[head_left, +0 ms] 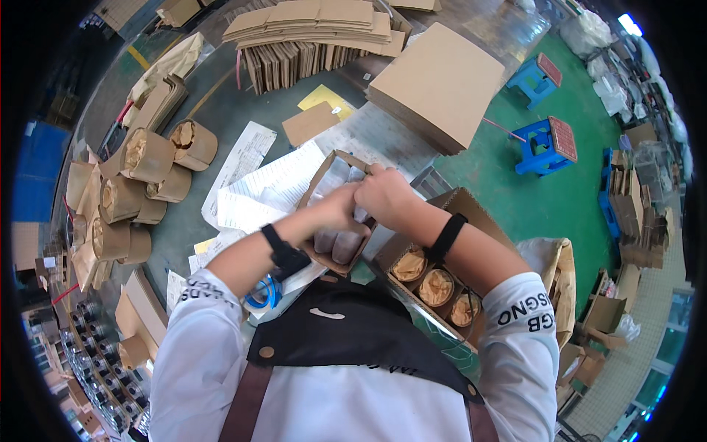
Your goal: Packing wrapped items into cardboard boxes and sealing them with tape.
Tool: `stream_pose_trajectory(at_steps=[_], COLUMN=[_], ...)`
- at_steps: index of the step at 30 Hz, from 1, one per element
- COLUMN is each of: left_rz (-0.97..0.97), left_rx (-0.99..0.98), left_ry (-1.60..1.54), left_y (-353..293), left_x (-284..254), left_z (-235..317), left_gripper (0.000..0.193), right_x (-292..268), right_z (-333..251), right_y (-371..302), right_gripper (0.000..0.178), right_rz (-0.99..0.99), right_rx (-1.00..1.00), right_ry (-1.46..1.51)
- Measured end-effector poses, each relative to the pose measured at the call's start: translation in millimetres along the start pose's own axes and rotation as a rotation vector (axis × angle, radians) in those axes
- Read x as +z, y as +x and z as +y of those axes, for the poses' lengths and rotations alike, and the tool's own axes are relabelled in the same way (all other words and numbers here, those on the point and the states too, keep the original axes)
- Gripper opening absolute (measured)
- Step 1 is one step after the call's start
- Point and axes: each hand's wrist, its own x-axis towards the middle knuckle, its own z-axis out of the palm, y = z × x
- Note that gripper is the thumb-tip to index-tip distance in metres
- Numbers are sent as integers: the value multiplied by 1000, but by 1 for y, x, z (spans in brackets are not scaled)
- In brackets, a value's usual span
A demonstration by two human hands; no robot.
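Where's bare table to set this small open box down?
Bare grey patch between the paper-wrapped cylinders and the paper sheets. Crowded elsewhere: both hands hold the small carton over the papers, with the flat cardboard stack beyond and the filled box at right.

White sleeves, black wristbands — dark apron.

Both forearms raised from lower edge, converging at centre. Left hand (340, 208) curled, knuckles up, fingers bent down and pinched, touching right hand. Right hand (383, 193) closed likewise, fingertips (359, 183) pressed toward left hand. White sleeves pushed to elbows. Black watch-like band on left wrist; plain black band on right wrist.
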Motion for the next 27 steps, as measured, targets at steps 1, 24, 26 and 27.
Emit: stream_pose_trajectory(at_steps=[1,24,26,27], left_rz=[-69,-506,-436,-313], left_rx=[48,-451,-599,-590], left_ry=[33,-680,-721,-642], left_y=[-4,-69,-57,-47], left_x=[18,10,11,15], left_z=[-1,83,79,71], left_gripper=[60,33,33,32], right_x=[-4,187,243,264], right_z=[-6,-23,-1,16], right_y=[-5,-201,-201,-193], right_gripper=[7,37,36,37], right_rz=[7,290,285,294], right_rx=[-27,1237,1215,1178], right_ry=[0,2548,2228,2085])
